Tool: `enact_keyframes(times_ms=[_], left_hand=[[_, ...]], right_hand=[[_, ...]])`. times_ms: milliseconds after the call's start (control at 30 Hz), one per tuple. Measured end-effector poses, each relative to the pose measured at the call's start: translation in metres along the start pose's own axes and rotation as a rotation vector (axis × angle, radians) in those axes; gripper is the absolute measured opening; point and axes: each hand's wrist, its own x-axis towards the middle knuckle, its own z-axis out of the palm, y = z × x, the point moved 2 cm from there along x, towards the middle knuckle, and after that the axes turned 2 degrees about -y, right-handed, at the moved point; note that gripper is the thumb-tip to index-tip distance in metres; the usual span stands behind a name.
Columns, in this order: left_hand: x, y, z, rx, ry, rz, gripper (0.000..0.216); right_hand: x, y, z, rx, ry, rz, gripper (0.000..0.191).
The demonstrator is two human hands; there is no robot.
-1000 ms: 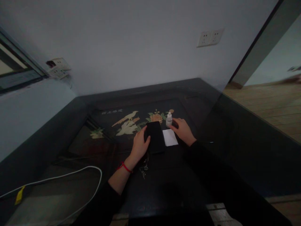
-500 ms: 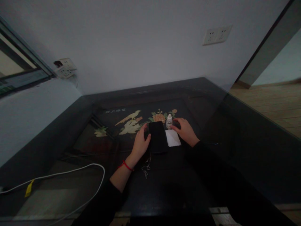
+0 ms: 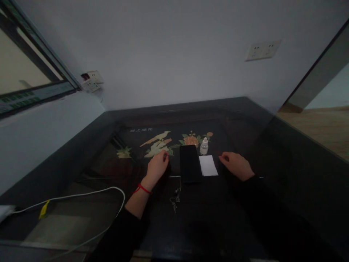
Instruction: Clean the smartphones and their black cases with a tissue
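A flat black rectangular thing point(image 3: 190, 164), like a phone or a slim case, lies on the dark table point(image 3: 212, 218). From its lower left corner a thin silvery chain point(image 3: 176, 199) trails. Right of it is a white folded sheet point(image 3: 208, 166), paper or cloth. Just behind the sheet stands a small clear bottle point(image 3: 204, 147) with a white cap. My left hand point(image 3: 158, 165), red cord at the wrist, rests left of the black thing, fingers curled closed and apart from it. My right hand point(image 3: 236, 165) is right of the sheet, fingertips pinched together, touching none of these. Neither hand shows anything in it.
A white cable point(image 3: 81, 194) with a yellow tag point(image 3: 44, 210) loops over the table's left side. The tabletop bears a bird-and-flower picture point(image 3: 156, 145). A wall with sockets point(image 3: 263, 50) closes the back; a window point(image 3: 29, 54) is at left.
My right hand has moved away from the bottle to the right and its fingers have closed. My left hand has drawn back from the black thing and curled. The camera view has shifted slightly.
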Motion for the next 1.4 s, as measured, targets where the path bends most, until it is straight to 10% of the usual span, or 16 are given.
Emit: enact_keyframes(times_ms=[800,1133,1400], left_hand=[[-0.002,-0.001,0.005,-0.007,-0.014,0.012,0.013],[0.000,0.009,0.019,-0.397,0.079,0.128,0.031],[-0.026,0.038,0.053,-0.862,-0.121,0.028,0.067]], right_hand=[[-0.001,-0.002,-0.002,0.057,0.052,0.015,0.023],[-0.019,-0.039,-0.009,0.444,0.128,-0.250,0.017],[-0.025,-0.060,0.028,0.784,0.043,-0.330,0.027]])
